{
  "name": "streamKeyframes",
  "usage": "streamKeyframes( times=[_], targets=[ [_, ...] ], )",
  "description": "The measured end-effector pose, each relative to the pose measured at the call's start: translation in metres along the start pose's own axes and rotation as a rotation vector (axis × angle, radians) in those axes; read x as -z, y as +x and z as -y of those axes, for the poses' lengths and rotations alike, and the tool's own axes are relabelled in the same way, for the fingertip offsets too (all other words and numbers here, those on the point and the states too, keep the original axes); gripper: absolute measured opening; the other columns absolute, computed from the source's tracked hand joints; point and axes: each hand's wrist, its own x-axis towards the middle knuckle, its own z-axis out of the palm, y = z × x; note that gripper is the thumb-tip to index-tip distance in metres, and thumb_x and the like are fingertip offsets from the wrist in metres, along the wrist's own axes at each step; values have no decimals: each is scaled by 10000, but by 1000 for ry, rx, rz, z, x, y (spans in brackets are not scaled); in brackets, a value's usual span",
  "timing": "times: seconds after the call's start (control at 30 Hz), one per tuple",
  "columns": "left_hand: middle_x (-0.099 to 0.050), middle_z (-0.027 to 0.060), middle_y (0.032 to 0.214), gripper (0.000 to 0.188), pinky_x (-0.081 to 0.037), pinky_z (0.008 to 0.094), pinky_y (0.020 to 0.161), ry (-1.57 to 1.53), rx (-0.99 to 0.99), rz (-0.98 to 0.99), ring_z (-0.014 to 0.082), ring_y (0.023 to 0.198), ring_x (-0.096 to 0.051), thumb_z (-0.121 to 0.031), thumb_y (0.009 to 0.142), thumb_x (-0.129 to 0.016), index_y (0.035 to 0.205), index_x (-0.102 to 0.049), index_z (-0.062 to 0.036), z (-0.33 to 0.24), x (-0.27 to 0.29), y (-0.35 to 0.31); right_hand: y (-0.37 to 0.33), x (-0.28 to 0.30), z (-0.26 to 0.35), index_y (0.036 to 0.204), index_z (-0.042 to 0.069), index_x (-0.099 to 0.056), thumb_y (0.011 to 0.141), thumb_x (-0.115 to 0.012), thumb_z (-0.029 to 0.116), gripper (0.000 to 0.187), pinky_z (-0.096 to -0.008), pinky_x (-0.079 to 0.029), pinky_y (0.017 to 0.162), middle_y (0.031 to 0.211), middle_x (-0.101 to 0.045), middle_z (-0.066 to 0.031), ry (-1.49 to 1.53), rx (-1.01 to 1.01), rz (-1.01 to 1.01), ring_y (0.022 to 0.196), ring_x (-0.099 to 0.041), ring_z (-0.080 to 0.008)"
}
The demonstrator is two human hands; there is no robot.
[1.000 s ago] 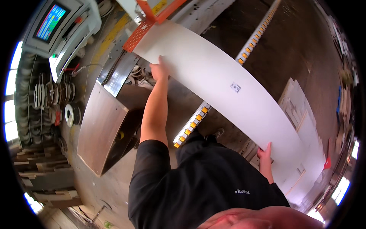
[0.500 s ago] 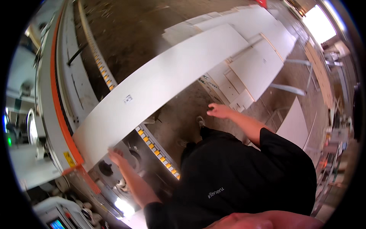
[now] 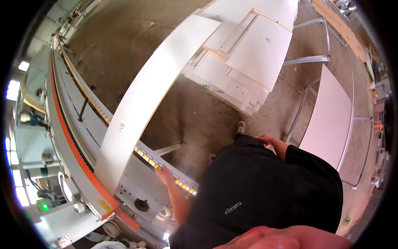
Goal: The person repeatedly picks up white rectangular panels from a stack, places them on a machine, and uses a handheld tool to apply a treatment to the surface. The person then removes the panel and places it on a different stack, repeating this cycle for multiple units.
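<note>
A long white panel (image 3: 143, 89) slants from the orange-edged machine (image 3: 68, 135) on the left up to a stack of white boards (image 3: 259, 47). A small label sits on its lower part. Near the panel's lower end, my left hand (image 3: 166, 176) is beside the roller rail (image 3: 145, 155) with its yellow and white rollers. Its fingers are stretched out, apart from the panel, with nothing visible in them. My right hand (image 3: 266, 139) hangs open beside my black shirt, below the board stack, holding nothing that I can see. Part of it is hard to make out.
Another white board (image 3: 325, 120) leans on a metal frame at the right. A second metal frame (image 3: 311, 60) stands beside the stack. A dark round knob (image 3: 141, 204) sits on the machine's grey plate. Brown floor (image 3: 186, 110) shows between the panel and the stack.
My left hand has come off the panel's near edge and moved over to the rail. My right hand has drawn back toward my body. The view has shifted, with the panel now standing steeper.
</note>
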Motion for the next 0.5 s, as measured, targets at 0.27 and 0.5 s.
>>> streamKeyframes(
  times=[0.27,0.5],
  targets=[
    [-589,193,1335,623,-450,493,1081,305,-211,-205,385,1234,-564,-284,904,-699,1432,-509,-15,-111,-40,-77,62,155,45,1090,-9,-692,939,-642,473,507,-399,-528,754,909,-715,-124,225,515,-802,769,-648,-241],
    [-644,147,1271,518,-490,426,1026,174,-429,506,308,1177,-624,-243,895,-728,1353,-594,-40,-159,-163,-125,58,253,109,1052,39,-663,895,-709,532,520,-383,-543,754,915,-681,-91,457,287,-776,767,-632,-228]
  ],
)
